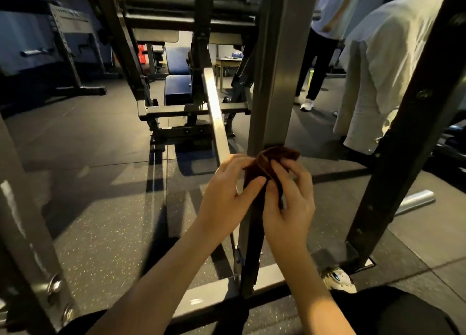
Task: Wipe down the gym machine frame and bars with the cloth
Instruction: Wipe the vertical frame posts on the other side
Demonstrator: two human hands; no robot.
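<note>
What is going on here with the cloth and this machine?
A person holds a dark brown cloth with both hands, close in front of a grey upright machine post. The left hand and the right hand each pinch it, apparently folding or bunching it. Whether the cloth touches the post is unclear. To the right, someone in a white shirt bends over.

The scene is dimly lit. Warm light is thrown from ahead, and long shadows are cast across the floor point(100, 221). Glare is seen on the bar point(214, 107). Edges are bent and blurred.
</note>
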